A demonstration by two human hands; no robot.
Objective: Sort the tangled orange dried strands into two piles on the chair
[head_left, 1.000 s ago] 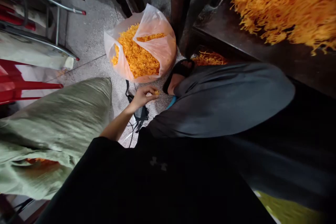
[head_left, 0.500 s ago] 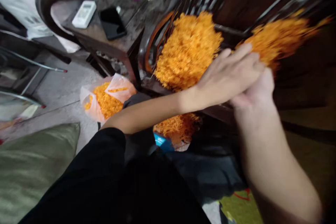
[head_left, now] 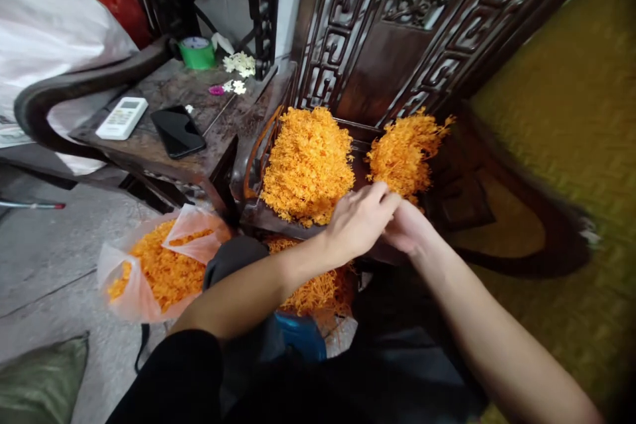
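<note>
So both hands met at the front edge of the dark carved wooden seat (head_left: 278, 222), right between the two orange heaps. The left hand (head_left: 358, 222) lay over the right hand (head_left: 408, 228), fingers curled loosely and pinched together at the tips, probably because the orange strands are so thin you need both hands to work them. Couldn't tell what, if anything, was actually caught between the fingers, since the left covered the right. The big orange pile (head_left: 309, 165) sat toward the seat's left edge, the smaller pile (head_left: 405, 152) near its back, just beyond the fingertips. A plastic bag (head_left: 149, 271) of the same stuff sat open on the grey floor below the seat's left corner. The side table (head_left: 163, 106) to the left held a remote (head_left: 122, 118), a phone (head_left: 177, 131) and green tape (head_left: 197, 52).
</note>
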